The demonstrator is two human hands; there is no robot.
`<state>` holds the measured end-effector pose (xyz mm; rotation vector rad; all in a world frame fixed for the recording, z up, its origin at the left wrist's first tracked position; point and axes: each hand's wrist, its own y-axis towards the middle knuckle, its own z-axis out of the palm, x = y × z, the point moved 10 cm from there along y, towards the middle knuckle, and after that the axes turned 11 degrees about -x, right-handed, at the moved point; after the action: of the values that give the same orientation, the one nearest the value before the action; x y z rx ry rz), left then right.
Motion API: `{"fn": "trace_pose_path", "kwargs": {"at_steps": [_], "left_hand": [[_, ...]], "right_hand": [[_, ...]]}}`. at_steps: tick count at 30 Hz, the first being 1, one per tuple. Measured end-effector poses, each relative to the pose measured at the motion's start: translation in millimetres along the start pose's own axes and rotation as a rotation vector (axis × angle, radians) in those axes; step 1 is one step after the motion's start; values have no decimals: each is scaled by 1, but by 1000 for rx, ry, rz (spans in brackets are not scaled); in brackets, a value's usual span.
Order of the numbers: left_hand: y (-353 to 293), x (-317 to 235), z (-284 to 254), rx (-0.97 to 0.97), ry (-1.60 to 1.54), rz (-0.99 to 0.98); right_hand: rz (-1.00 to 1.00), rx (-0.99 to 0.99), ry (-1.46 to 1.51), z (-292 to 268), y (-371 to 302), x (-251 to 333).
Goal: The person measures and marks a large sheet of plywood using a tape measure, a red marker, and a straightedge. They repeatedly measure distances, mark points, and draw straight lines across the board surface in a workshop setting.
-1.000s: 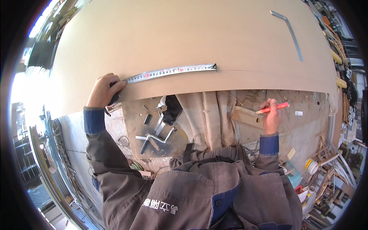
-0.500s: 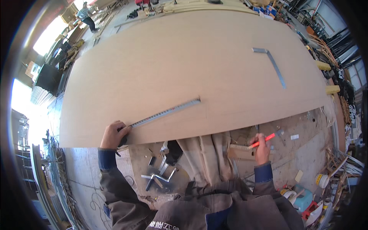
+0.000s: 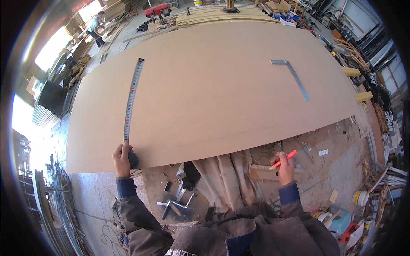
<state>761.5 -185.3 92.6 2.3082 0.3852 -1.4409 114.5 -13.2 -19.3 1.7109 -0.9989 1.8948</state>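
The left hand (image 3: 122, 163) holds a dark, rounded tape measure (image 3: 133, 160) by the near edge of a broad tan flat board (image 3: 205, 98), apparently so its silvery metal blade (image 3: 132, 91) can reach away over the surface. A grey L-shaped metal square (image 3: 297, 80) lies at the board's right, perhaps there to stay within reach. The left fingers curl around the case; the right hand (image 3: 285, 170), fingers pressed together, pinches a slim red pencil (image 3: 292, 154), seemingly angled to keep its tip clear.
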Motion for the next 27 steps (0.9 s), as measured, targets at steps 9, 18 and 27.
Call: {"fn": "trace_pose_path", "kwargs": {"at_steps": [9,18,27], "left_hand": [[-21,2,-11,-139,-108,-32],[-75,-21,-6,-261,9,126],[-107,-24,6,-338,65,237]], "right_hand": [[70,48,108,6,12,-3],[133,139,6,48,27,15],[31,52,-14,48,34,20]]}}
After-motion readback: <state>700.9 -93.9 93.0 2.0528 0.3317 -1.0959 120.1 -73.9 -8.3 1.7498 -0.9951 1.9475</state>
